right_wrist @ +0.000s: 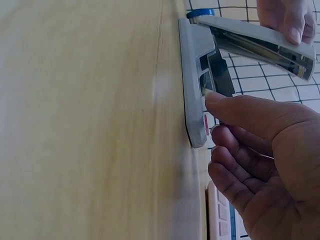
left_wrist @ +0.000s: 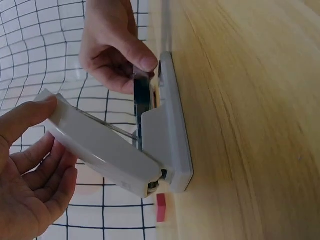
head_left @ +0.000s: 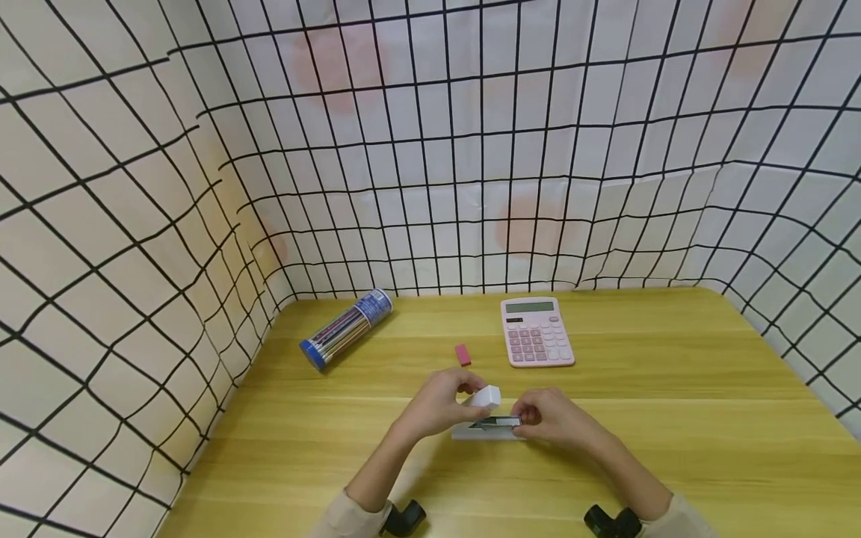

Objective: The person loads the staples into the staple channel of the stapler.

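Note:
A white stapler (left_wrist: pixel 100 145) stands opened on the table, its top arm swung up from the grey-white base (left_wrist: pixel 172 130). My left hand (head_left: pixel 437 405) holds the raised top arm near its free end, thumb on one side and fingers on the other. Between arm and base lies the dark metal staple magazine (left_wrist: pixel 142 97), tilted up off the base. The right hand (head_left: pixel 558 420) pinches the magazine's front end between thumb and fingers. Whether loose staples are between those fingertips is hidden. A thin spring (left_wrist: pixel 117 129) stretches from the top arm towards the magazine.
Behind the hands lies a small pinkish-red block (head_left: pixel 463 355). A pink calculator (head_left: pixel 537 332) sits at the back, right of centre. A clear tube of pencils with blue ends (head_left: pixel 346 329) lies back left. White grid-lined sheeting (head_left: pixel 430 149) surrounds the wooden table (head_left: pixel 269 463).

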Action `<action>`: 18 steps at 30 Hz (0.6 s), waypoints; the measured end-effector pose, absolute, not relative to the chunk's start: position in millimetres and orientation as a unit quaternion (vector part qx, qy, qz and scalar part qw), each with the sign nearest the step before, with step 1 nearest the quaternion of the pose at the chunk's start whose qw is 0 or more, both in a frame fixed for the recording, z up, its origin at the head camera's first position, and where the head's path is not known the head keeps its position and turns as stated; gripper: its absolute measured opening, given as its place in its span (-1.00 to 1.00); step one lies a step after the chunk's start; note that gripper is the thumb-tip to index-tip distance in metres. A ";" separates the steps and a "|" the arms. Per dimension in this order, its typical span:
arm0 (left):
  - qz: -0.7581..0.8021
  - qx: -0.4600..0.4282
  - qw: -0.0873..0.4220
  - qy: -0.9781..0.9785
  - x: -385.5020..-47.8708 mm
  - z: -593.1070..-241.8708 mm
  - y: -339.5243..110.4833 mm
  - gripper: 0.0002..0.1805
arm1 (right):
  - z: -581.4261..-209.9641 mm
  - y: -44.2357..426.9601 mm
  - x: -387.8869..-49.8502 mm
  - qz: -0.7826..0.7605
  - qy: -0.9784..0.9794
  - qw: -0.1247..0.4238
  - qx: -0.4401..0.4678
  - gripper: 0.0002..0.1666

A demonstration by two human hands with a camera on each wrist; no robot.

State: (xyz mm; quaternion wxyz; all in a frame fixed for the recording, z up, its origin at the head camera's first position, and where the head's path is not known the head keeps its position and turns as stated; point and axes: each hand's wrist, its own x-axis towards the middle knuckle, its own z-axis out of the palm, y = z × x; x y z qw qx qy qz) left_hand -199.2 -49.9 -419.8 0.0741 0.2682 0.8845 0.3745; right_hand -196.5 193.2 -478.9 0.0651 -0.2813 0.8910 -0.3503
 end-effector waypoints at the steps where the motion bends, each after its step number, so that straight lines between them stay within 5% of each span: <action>1: 0.375 0.268 0.076 0.884 -199.4 -420.3 -49.1 -0.67 | -478.7 192.9 -196.4 -0.350 0.891 0.066 -0.281 -0.79; 18: 0.371 0.285 0.058 0.882 -199.1 -437.1 -31.3 -0.73 | -479.3 192.9 -196.2 -0.344 0.893 0.059 -0.283 -0.79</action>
